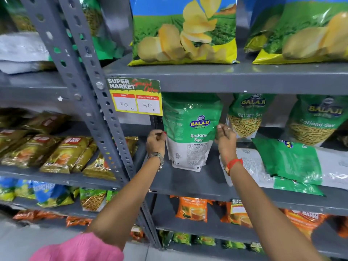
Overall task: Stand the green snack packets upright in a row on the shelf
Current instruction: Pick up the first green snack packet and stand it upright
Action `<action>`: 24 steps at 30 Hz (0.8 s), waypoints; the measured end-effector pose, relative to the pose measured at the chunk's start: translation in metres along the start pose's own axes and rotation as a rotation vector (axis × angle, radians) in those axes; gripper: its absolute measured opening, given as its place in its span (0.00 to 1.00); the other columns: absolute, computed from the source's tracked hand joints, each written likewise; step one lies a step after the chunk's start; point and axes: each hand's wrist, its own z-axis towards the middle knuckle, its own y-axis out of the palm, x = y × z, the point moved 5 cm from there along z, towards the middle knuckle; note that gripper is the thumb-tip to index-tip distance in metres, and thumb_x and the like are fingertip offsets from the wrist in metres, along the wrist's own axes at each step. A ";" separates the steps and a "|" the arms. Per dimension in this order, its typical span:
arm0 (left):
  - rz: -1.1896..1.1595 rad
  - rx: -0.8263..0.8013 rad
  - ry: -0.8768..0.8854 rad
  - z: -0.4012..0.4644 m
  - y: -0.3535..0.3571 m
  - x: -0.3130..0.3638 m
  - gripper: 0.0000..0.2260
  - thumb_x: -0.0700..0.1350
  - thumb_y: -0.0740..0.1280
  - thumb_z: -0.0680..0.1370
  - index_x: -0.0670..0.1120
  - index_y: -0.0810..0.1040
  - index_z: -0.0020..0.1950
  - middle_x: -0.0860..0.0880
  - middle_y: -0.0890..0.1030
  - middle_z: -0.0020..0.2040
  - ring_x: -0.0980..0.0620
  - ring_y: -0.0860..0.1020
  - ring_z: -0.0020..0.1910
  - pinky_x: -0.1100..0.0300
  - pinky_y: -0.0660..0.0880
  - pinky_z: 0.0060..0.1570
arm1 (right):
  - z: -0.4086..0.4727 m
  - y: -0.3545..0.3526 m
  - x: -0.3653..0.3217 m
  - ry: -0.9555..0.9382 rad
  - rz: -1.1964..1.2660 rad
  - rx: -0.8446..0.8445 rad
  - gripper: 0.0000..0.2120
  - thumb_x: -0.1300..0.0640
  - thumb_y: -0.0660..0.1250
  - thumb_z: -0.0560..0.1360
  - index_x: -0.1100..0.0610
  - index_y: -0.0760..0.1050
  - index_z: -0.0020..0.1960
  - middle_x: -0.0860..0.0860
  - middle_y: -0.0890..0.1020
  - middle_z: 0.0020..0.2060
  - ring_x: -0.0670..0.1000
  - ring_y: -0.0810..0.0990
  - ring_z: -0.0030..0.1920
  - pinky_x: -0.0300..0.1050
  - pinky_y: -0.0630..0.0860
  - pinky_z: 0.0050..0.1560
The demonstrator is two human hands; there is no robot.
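Note:
A green and white snack packet [190, 132] stands upright at the left end of the grey shelf [190, 182], back side facing me. My left hand [156, 141] pinches its left edge and my right hand [225, 137] grips its right edge. Behind and to the right, two more green packets [246, 114] [312, 121] stand upright against the back. Other green packets lie flat [288, 162] on the shelf to the right of my right wrist, stacked on each other.
A price tag [134, 97] hangs from the shelf above, just left of the held packet. A perforated grey upright [105, 110] borders the shelf's left side. Chip bags [184, 31] fill the shelf above, orange packets [192, 209] the one below, gold packets [56, 153] the left bay.

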 end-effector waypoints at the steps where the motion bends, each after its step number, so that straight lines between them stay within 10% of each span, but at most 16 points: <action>1: -0.001 0.039 0.042 -0.007 -0.004 0.007 0.10 0.42 0.65 0.75 0.39 0.76 0.54 0.36 0.82 0.46 0.44 0.78 0.41 0.58 0.70 0.38 | -0.001 -0.001 0.002 0.022 0.054 -0.007 0.08 0.61 0.56 0.79 0.56 0.72 0.45 0.49 0.77 0.38 0.46 0.79 0.38 0.40 0.78 0.41; 6: 0.028 -0.069 0.334 -0.054 0.001 0.051 0.20 0.54 0.66 0.71 0.42 0.69 0.55 0.49 0.75 0.39 0.46 0.77 0.39 0.55 0.73 0.37 | 0.000 -0.008 0.002 0.107 0.038 -0.111 0.13 0.70 0.58 0.76 0.52 0.72 0.47 0.52 0.78 0.43 0.60 0.81 0.48 0.40 0.81 0.39; 13: 0.112 -0.329 0.394 -0.087 0.025 0.044 0.47 0.63 0.71 0.56 0.46 0.57 0.67 0.47 0.70 0.65 0.48 0.72 0.62 0.45 0.69 0.64 | -0.022 0.005 0.001 0.233 0.025 -0.349 0.32 0.74 0.64 0.70 0.58 0.57 0.69 0.53 0.75 0.48 0.48 0.77 0.42 0.35 0.78 0.25; 24: -0.071 -0.286 0.262 -0.074 0.018 0.037 0.27 0.45 0.63 0.64 0.44 0.64 0.63 0.55 0.76 0.48 0.52 0.78 0.49 0.46 0.77 0.55 | -0.023 0.000 0.007 0.219 -0.041 -0.304 0.27 0.59 0.68 0.73 0.56 0.60 0.68 0.53 0.70 0.56 0.49 0.75 0.51 0.37 0.79 0.34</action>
